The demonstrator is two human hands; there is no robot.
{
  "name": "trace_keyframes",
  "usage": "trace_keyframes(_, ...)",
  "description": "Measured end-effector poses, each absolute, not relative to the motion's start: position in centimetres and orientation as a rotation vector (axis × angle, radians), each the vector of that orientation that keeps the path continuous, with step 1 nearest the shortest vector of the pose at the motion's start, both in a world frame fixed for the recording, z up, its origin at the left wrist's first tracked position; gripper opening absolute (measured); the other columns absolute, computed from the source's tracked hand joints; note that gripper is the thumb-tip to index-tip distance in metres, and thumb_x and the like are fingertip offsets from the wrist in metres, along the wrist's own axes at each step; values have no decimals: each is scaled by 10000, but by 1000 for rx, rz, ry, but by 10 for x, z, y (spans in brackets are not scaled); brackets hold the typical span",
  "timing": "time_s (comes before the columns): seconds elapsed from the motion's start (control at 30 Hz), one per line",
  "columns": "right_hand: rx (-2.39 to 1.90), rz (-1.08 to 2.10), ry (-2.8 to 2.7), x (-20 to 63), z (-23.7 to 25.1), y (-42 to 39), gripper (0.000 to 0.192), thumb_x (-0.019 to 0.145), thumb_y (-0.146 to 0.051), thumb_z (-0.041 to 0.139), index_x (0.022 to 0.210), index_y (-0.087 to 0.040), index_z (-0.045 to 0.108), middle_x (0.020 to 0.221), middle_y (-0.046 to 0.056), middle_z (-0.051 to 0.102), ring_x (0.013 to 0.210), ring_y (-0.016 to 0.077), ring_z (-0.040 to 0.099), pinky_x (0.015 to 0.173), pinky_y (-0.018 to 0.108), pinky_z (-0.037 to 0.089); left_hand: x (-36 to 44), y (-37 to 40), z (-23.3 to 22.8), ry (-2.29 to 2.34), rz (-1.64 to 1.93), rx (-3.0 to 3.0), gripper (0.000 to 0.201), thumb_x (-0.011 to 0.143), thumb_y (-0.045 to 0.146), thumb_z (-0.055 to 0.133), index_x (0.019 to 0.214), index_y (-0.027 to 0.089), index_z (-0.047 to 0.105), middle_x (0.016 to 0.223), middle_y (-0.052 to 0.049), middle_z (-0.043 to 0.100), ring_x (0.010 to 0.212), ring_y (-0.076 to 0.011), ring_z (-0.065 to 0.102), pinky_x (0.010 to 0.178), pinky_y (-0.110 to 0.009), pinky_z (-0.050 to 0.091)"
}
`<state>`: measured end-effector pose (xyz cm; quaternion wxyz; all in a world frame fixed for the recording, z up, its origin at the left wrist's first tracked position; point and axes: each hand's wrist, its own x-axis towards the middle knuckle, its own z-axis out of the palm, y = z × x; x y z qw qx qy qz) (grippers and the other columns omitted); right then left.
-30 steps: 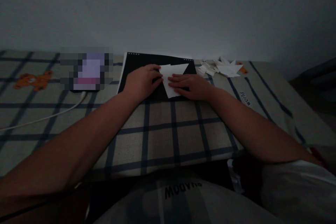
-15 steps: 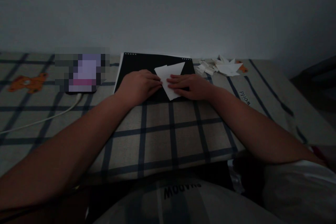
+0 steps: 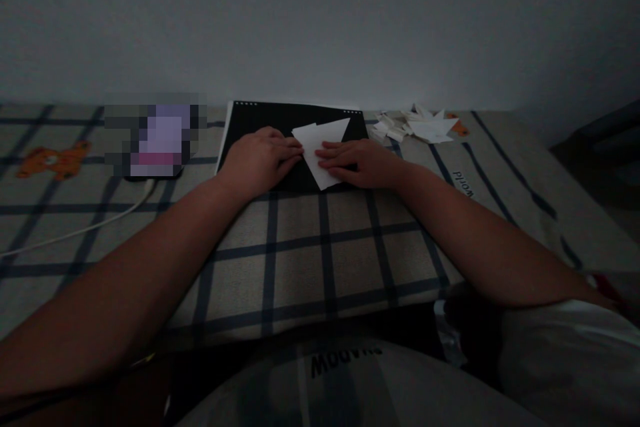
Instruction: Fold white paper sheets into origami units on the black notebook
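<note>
A sheet of white folded paper (image 3: 321, 136), with pointed corners, lies on a black pad (image 3: 265, 116) that has small holes along its far edge. At the paper's left edge, my left hand (image 3: 261, 159) has its thumb and fingers drawn together on the fold. My right hand (image 3: 361, 161) rests flat on the paper's right part, its fingers stretched out and slightly apart. Parts of the paper are hidden under the right fingers.
Several white folded paper pieces (image 3: 416, 125) are heaped to the right of the pad. Over on the left lies a blurred-out phone (image 3: 159, 140) with a white cable (image 3: 107, 219). A checked cloth (image 3: 300, 260) covers the table, and a wall (image 3: 320, 27) rises behind it.
The view has shifted very slightly. My left fingers have edged a little along the paper's left side; the right hand stays flat on it.
</note>
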<state>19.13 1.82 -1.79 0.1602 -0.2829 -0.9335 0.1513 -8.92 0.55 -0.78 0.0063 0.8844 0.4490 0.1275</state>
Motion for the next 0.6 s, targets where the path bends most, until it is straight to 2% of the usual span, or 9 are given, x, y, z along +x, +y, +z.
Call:
trace_keyframes(0.17,-813,427,-2668,190,-18,19,374,1069,-193,633,1392,-250,813,1512,66,727,1515,293,635,1278,511,513,-88,8,-5,1502,359,2712,438,1095,387,491,1353,308,837,1467,-46,787,1364,-378,665,1081,-573,548)
trace_keyframes(0.3,-796,414,-2676,190,-19,20,374,1067,-193,629,1391,-221,812,1513,81,730,1512,290,636,1280,484,511,-86,7,-3,1575,328,2697,468,1097,409,505,1481,315,757,1569,-55,721,1429,-397,613,1099,-581,520)
trace_keyframes(0.47,-807,403,-2661,191,-20,19,372,1081,-235,609,1392,-256,812,1509,46,740,1512,277,637,1281,494,513,-84,6,-5,1646,301,2697,532,1108,425,495,1597,291,655,1651,-89,650,1492,-421,559,1136,-604,492)
trace_keyframes(0.6,-833,407,-2646,189,-18,17,360,1095,-266,594,1371,-270,824,1496,31,753,1506,268,642,1280,486,513,-83,2,-6,1630,361,2724,529,1114,416,490,1605,303,650,1658,-90,644,1535,-405,527,1169,-608,467)
